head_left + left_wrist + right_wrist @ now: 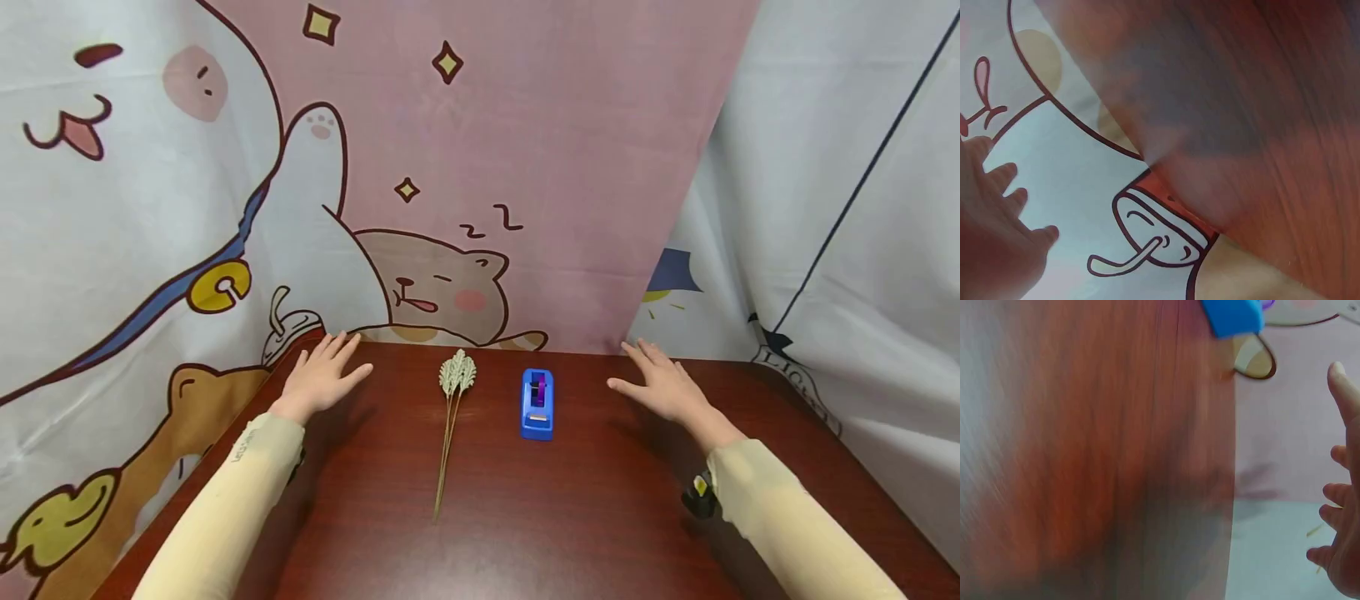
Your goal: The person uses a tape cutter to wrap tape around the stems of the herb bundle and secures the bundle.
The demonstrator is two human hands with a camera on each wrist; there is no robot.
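Two bare hands hover over a dark red-brown table, fingers spread and holding nothing. The left hand (321, 379) is at the left, a short way from a small bunch of dried stems with pale green, leaf-like heads (457, 372). To the right of the stems lies a blue tape dispenser (537, 405) with a purple core in it. The right hand (660, 383) is to the right of the dispenser, apart from it. In the right wrist view one end of the dispenser (1233, 315) shows at the top. Neither hand touches the stems or the dispenser.
A printed cloth (570, 167) with cartoon animals hangs behind the table and along its left side. White cloth (885, 250) hangs at the right. The wooden tabletop (487, 542) stretches toward the person. Each sleeve is pale yellow, with a dark device (699, 497) under the right wrist.
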